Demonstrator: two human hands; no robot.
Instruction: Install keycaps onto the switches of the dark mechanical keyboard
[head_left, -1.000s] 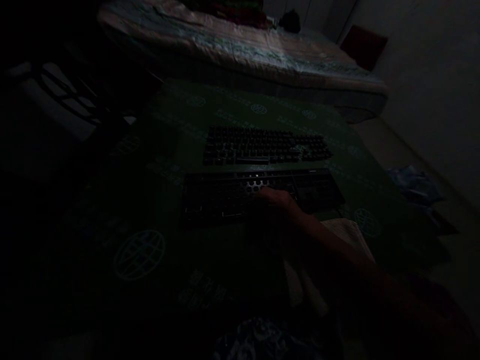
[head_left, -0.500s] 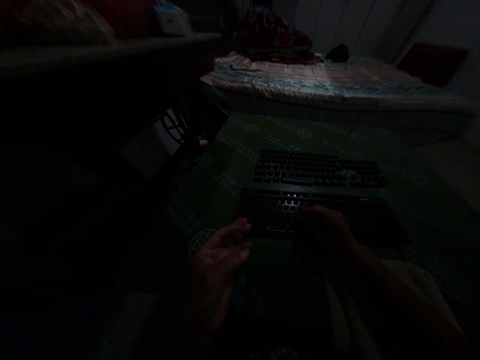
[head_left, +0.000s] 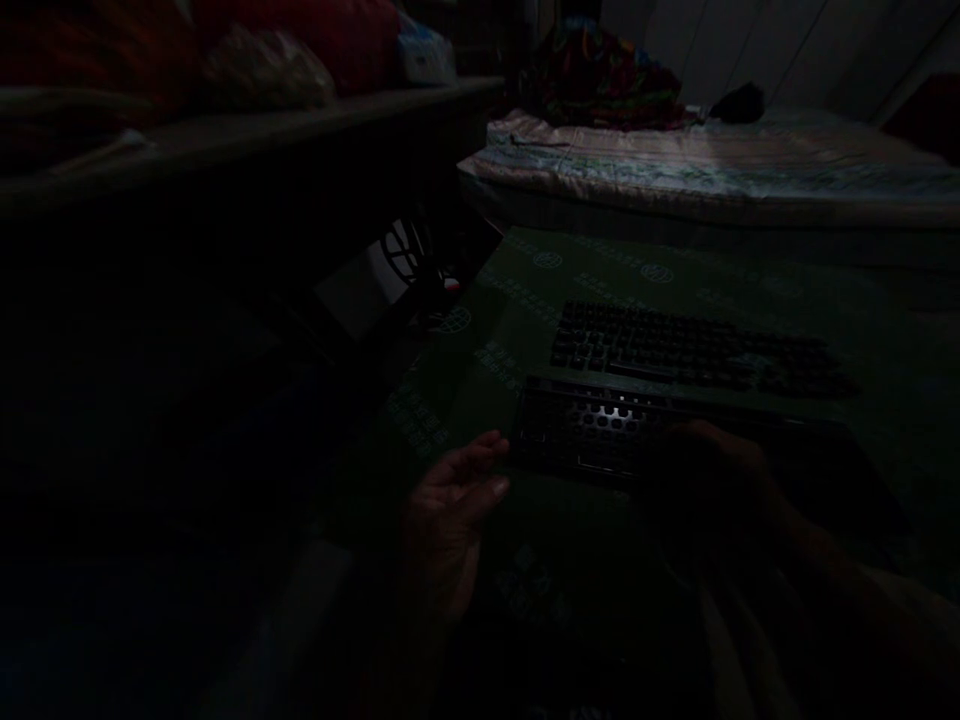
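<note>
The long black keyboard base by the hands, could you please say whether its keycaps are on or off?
Off where light falls: the black keyboard base shows bare rounded openings; elsewhere is too dark to tell.

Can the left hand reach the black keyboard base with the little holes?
Probably yes: the left hand is beside the left end of the keyboard base, and nothing shows between them, though darkness hides whether they touch.
</note>
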